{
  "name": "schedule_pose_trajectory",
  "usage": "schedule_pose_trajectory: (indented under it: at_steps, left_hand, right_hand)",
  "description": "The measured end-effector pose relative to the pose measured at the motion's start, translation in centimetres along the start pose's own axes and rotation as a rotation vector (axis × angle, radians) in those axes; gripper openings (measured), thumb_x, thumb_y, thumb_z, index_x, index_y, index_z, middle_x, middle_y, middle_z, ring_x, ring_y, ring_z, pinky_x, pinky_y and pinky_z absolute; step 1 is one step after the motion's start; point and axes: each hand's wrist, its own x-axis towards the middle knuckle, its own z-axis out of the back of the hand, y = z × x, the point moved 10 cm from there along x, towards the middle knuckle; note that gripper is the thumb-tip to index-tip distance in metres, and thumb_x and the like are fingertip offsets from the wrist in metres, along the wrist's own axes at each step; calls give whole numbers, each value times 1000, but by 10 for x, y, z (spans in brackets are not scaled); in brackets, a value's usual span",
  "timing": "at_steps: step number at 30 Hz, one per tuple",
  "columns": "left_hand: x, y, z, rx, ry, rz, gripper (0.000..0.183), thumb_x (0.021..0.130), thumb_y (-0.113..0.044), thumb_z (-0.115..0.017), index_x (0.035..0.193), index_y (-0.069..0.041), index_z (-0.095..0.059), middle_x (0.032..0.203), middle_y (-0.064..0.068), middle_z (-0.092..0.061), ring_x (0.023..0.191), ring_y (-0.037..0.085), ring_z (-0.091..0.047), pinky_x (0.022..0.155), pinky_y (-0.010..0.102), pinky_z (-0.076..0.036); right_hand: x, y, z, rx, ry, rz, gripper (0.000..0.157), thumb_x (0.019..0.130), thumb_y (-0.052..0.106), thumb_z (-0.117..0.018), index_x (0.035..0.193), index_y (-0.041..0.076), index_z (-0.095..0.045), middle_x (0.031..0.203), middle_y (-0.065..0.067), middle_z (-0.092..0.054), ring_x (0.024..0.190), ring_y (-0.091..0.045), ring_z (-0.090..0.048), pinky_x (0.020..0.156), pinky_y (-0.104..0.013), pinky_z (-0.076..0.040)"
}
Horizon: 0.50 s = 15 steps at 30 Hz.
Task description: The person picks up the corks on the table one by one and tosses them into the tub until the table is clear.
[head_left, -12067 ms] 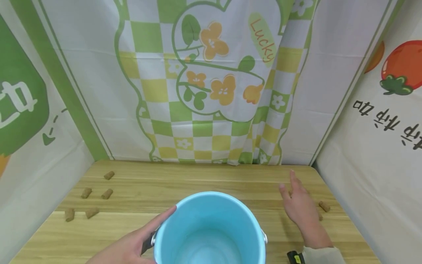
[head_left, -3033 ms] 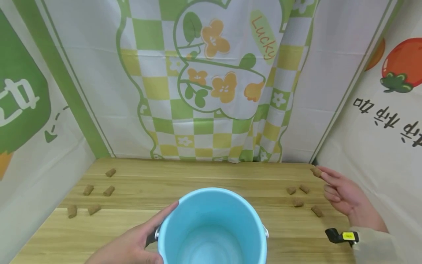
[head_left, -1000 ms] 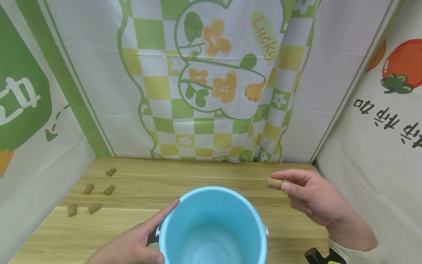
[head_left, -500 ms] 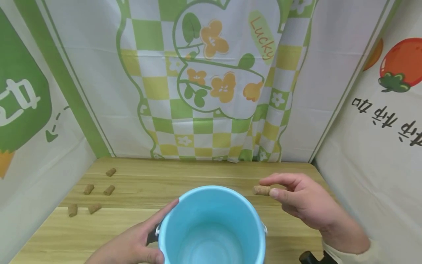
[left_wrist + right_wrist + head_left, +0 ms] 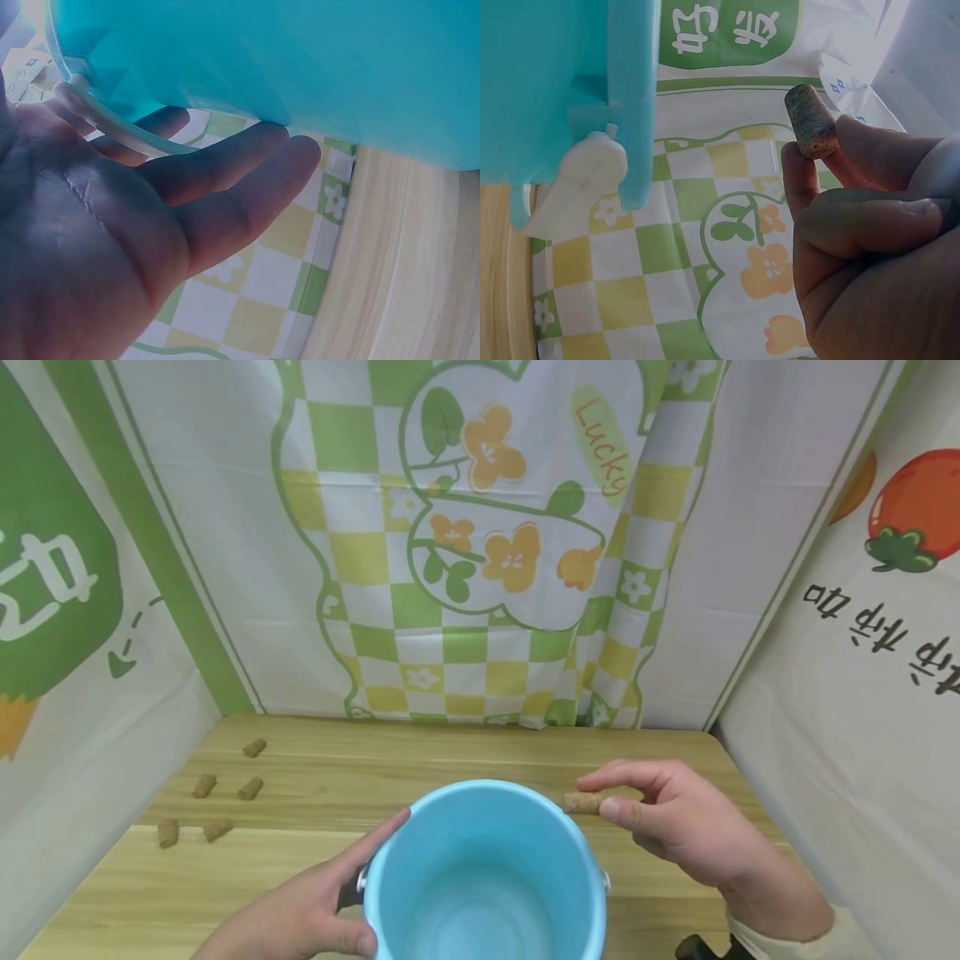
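A light-blue bucket (image 5: 480,831) faces up toward me at the bottom centre of the head view. My left hand (image 5: 307,906) rests on its left side, the index finger along the rim and the thumb lower down. In the left wrist view, fairly straight fingers (image 5: 251,191) touch the bucket's wall by the pale handle (image 5: 124,131). Just beyond the rim on the right, my right hand (image 5: 675,822) pinches a cork (image 5: 582,802) between thumb and fingers. The right wrist view shows that cork sticking out past the fingertips.
Several corks (image 5: 251,788) lie loose at the left of the wooden table (image 5: 337,760). Printed cloth (image 5: 510,677) hangs behind the table's far edge, with more cloth at both sides. The right hand covers part of the table's right side.
Three seconds ago my right hand held the cork at the far right, above several others; it has since come left to the bucket's rim. The left hand has stayed on the bucket.
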Motion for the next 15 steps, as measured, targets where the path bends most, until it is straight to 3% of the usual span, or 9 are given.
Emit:
schedule_pose_trajectory:
  at_steps: [2,4,8,15]
  left_hand:
    - [0,0,0,9,0,2,102,87,-40,-79,160,-38,-8,158,12,-26,133,37,-40,96,38,-46]
    - [1,0,1,18,-1,2,103,87,-39,-79,161,-38,-7,159,11,-25,133,36,-41,97,37,-46]
    - [1,1,1,15,-4,-5,104,86,-37,-80,161,-37,-7,159,12,-25,133,36,-41,97,37,-46]
    - [1,3,2,-6,-7,2,104,86,-36,-81,161,-38,-8,159,12,-24,133,38,-40,97,38,-46]
  right_hand:
    - [1,-1,-1,-32,-4,-9,26,101,3,-58,123,9,-70,79,-4,-55,37,-21,-17,33,-25,-22]
    - [1,-2,-2,-59,-13,-17,25,100,5,-59,123,9,-70,102,-12,-60,37,-18,-20,34,-24,-23]
    - [2,-4,-5,-99,-15,-33,24,100,7,-61,123,4,-68,124,-20,-57,39,-11,-24,36,-22,-26]
    - [3,-5,-9,-190,-13,-48,24,98,13,-65,121,8,-71,121,-19,-60,43,-7,-25,40,-22,-28]
